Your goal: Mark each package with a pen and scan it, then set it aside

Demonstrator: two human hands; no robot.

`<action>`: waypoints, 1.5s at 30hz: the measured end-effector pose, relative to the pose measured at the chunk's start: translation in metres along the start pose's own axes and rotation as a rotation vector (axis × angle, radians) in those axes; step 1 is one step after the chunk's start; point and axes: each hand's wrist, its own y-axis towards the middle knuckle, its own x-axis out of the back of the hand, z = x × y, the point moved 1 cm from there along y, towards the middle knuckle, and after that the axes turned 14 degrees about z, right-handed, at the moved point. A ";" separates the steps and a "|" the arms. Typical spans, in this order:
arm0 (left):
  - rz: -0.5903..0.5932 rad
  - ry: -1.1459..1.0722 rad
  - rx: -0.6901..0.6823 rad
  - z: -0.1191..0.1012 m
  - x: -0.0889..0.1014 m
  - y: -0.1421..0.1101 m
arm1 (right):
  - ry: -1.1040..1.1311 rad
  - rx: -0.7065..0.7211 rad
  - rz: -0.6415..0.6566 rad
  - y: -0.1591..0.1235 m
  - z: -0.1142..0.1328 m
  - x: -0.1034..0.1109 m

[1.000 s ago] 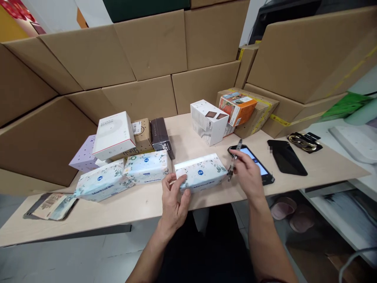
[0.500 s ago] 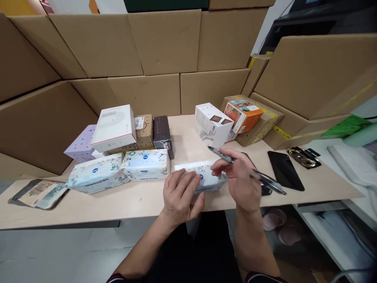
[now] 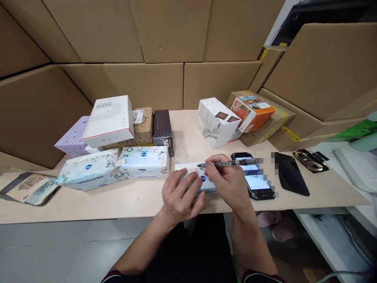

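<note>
A white pack of tissues (image 3: 209, 185) with a floral print lies at the table's front, between my hands. My left hand (image 3: 180, 196) rests on its left part, fingers stretched out and slightly spread. In my right hand (image 3: 229, 186) is a black pen (image 3: 220, 163), pinched between thumb and fingers. The pen lies nearly level, its tip pointing left at the pack's top; whether it touches is hard to tell. Two similar tissue packs stand to the left, the nearer tissue pack (image 3: 145, 163) and a farther tissue pack (image 3: 90, 173).
Behind the left packs are a power bank box (image 3: 110, 118), a purple box (image 3: 72, 137) and a dark box (image 3: 162, 127). Banknotes (image 3: 32, 188) lie far left. At right are a white box (image 3: 216, 125), an orange box (image 3: 255, 114), a lit phone (image 3: 256, 181) and a dark phone (image 3: 291, 177). Cardboard walls (image 3: 147, 84) enclose the back.
My right hand has come down and left with the pen, bringing its tip over the tissue pack. The lit phone is now more visible. My left hand has stayed on the pack.
</note>
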 end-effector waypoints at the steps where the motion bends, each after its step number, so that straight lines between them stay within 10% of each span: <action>1: -0.001 -0.002 0.004 0.000 0.000 0.000 | -0.025 0.002 0.002 0.000 0.001 0.000; 40: -0.008 0.003 0.015 0.000 -0.002 -0.003 | -0.171 0.050 0.054 0.000 0.004 -0.002; 45: -0.006 0.004 0.016 -0.001 -0.001 -0.002 | 0.123 0.070 -0.245 -0.008 -0.004 0.000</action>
